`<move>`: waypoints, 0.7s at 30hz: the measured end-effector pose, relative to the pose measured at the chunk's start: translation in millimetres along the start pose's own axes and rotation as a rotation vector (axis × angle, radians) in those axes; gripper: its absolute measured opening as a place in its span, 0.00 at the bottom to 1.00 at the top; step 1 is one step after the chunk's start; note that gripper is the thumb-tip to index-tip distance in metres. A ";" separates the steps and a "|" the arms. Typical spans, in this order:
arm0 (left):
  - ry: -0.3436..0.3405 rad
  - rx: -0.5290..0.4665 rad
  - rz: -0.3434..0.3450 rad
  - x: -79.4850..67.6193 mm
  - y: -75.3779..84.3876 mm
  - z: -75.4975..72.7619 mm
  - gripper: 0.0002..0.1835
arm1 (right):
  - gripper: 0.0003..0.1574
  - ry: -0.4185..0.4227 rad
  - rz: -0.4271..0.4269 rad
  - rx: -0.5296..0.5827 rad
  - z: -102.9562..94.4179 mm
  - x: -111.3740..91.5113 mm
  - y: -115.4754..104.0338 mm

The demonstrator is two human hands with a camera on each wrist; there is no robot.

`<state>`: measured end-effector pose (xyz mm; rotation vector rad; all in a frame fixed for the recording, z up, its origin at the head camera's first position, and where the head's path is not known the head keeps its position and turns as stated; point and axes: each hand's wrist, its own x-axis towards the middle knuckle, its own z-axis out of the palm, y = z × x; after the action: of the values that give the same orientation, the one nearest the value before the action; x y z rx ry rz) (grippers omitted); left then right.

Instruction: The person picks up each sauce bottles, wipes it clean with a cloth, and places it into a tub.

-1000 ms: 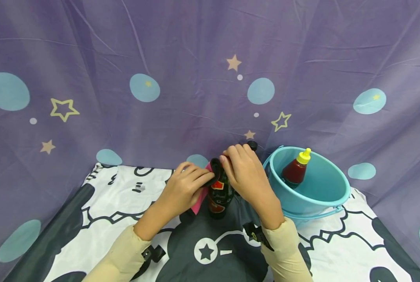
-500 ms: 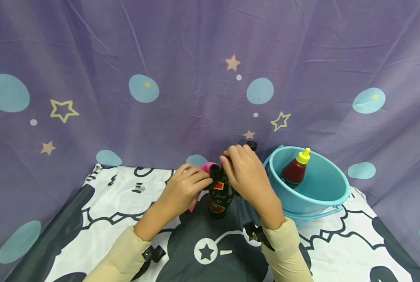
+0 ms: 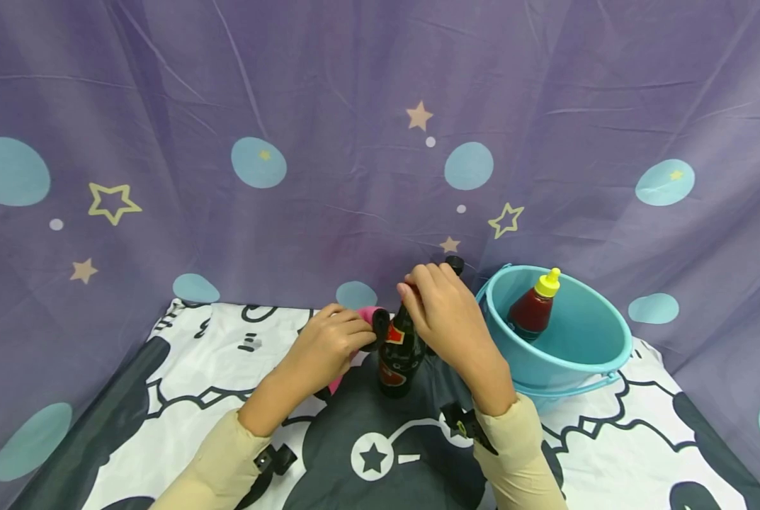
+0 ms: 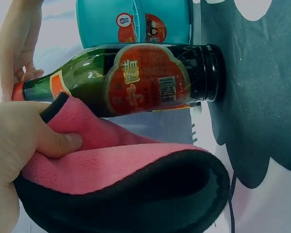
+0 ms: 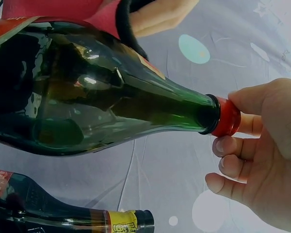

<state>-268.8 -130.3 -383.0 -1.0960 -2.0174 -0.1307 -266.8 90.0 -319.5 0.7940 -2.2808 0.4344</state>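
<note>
1. Your right hand (image 3: 446, 312) pinches the red cap (image 5: 228, 118) of the green bottle (image 5: 102, 92) between thumb and fingers; the bottle stands upright below that hand.
2. Your left hand (image 3: 325, 341) grips the pink cloth (image 4: 111, 167), folded over with its black edge curling, thumb pressed on the pink side.
3. The cloth is just left of the bottle, between it and your left hand; you cannot tell whether it touches the glass.
4. A second bottle (image 5: 39, 206) stands near the green one.
5. The blue bucket (image 3: 532, 374) sits to your right, holding a yellow-capped bottle (image 3: 532, 313).
</note>
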 end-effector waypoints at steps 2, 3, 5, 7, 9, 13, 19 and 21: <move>-0.017 -0.005 -0.003 -0.7 -0.5 -0.4 0.16 | 0.11 -0.004 0.002 0.004 -0.3 0.2 -0.3; -0.026 -0.006 -0.004 -1.0 -0.7 -0.6 0.16 | 0.11 -0.006 0.002 0.007 -0.5 0.2 -0.3; -0.050 -0.013 -0.007 -1.6 -1.3 -0.8 0.15 | 0.11 -0.006 0.004 0.009 -0.9 0.1 -0.6; -0.081 -0.016 -0.011 -2.3 -1.8 -0.5 0.15 | 0.10 -0.006 0.005 0.011 -1.1 -0.2 -0.6; -0.117 -0.018 -0.012 -2.9 -2.1 -0.2 0.14 | 0.10 -0.005 0.004 0.014 -1.2 -0.6 -0.4; -0.174 -0.022 -0.010 -4.5 -2.5 0.9 0.13 | 0.10 -0.004 0.000 0.018 -0.8 -1.3 0.0; -0.201 -0.016 -0.010 -6.2 -2.4 3.4 0.13 | 0.10 0.011 -0.018 0.021 -1.1 -1.6 0.4; -0.207 -0.012 -0.007 -6.9 -2.4 4.9 0.13 | 0.09 0.018 -0.028 0.021 -1.3 -1.2 0.7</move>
<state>-271.6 -134.1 -390.5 -1.1494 -2.2063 -0.0343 -265.9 91.7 -319.6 0.8278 -2.2493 0.4520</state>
